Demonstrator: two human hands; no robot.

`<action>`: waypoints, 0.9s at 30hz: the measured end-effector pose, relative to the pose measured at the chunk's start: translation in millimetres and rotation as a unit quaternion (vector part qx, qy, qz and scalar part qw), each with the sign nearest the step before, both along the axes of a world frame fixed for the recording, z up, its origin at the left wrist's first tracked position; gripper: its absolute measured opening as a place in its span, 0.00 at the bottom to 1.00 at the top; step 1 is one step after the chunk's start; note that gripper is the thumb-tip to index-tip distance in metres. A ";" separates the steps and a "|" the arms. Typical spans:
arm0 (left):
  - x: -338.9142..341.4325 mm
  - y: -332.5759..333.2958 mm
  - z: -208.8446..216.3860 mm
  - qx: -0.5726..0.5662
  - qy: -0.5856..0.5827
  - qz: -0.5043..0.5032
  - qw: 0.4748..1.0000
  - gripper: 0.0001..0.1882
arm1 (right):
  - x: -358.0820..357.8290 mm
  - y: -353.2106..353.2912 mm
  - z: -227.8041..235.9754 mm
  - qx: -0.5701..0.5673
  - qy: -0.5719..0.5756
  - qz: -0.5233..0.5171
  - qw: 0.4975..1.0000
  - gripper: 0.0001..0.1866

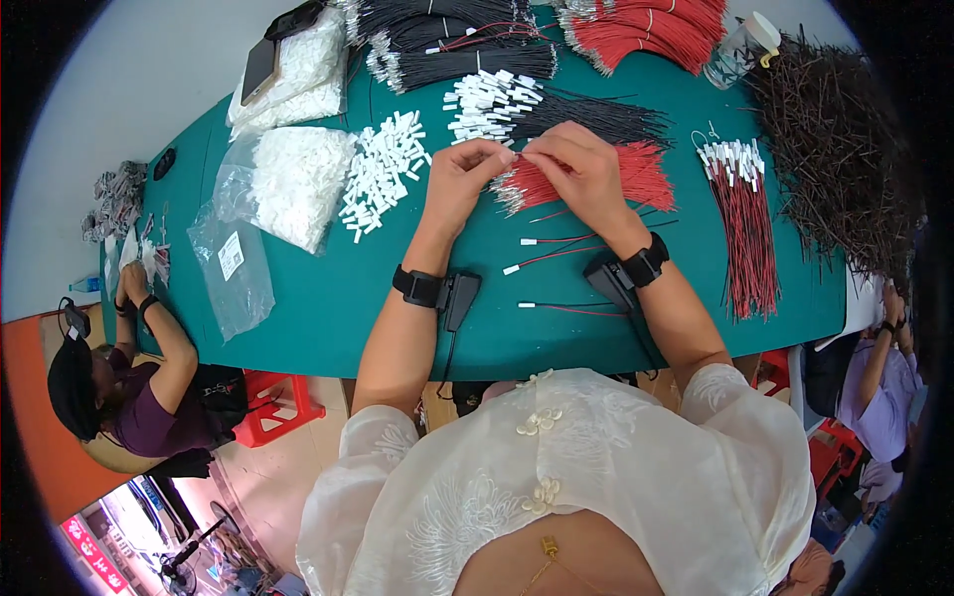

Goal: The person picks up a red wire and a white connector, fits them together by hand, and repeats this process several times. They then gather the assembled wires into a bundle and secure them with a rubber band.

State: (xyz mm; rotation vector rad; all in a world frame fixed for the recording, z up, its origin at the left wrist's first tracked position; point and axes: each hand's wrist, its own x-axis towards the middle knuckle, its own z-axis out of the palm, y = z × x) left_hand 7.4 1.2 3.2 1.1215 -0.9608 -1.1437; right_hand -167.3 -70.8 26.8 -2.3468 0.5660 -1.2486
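My left hand [463,179] and my right hand [581,171] meet above the table, thumbs and forefingers pinched closed fingertip to fingertip. What lies between the fingertips is too small to make out. Under and beside my right hand is a heap of red wires [648,181] with metal ends. Beyond my hands lie black wires [606,117] tipped with white connectors [487,99]. Left of my left hand are scattered loose white connector housings [383,171]. Closer to me, several red-and-black wire leads, one with a white connector [527,305], lie between my forearms.
The green table [328,323] also carries a full bag of white housings [298,184], an empty clear bag [234,283], black wire bundles [477,68], red wire bundles [651,35], a lidded jar [740,50], bundled leads [747,243] and a dark tubing heap [840,149]. Co-workers sit at both sides.
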 end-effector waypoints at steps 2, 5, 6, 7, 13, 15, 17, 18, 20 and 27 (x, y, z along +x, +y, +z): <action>2.5 -0.4 -2.4 0.000 -0.008 -0.007 1.000 0.07 | 0.1 0.1 -0.2 0.001 -0.002 0.006 1.000 0.07; 4.1 -0.7 -6.5 -0.003 -0.009 -0.011 1.000 0.07 | 1.2 1.1 -0.4 0.003 -0.004 0.020 1.000 0.07; 4.3 -0.6 -8.1 -0.005 -0.005 -0.013 1.000 0.06 | 1.8 2.2 -0.6 0.008 -0.009 0.022 1.000 0.05; 3.8 -1.2 -7.8 -0.007 0.000 -0.016 1.000 0.06 | 1.9 2.9 -0.7 0.013 -0.014 0.024 1.000 0.04; 3.7 -0.5 -6.8 -0.002 -0.014 -0.018 1.000 0.06 | -1.0 1.2 -0.6 0.030 -0.002 0.032 0.999 0.06; 4.2 -0.1 -6.1 -0.004 -0.034 -0.019 0.999 0.06 | -1.4 0.0 -2.3 0.030 -0.002 0.037 0.999 0.06; 4.7 -0.4 -7.0 -0.007 -0.041 -0.020 0.999 0.06 | -1.4 -0.5 -3.4 0.029 -0.003 0.040 0.999 0.06; 5.0 -0.8 -7.7 -0.008 -0.047 -0.021 0.999 0.06 | -1.3 -0.5 -3.6 0.031 -0.003 0.041 0.999 0.06; 5.3 -1.5 -8.6 -0.012 -0.055 -0.023 0.998 0.06 | -0.7 -0.2 -3.6 0.033 -0.004 0.042 0.999 0.06; 1.4 -0.3 -8.2 -0.024 -0.059 0.007 0.998 0.06 | 0.4 -1.6 -4.0 0.044 -0.013 0.038 0.998 0.06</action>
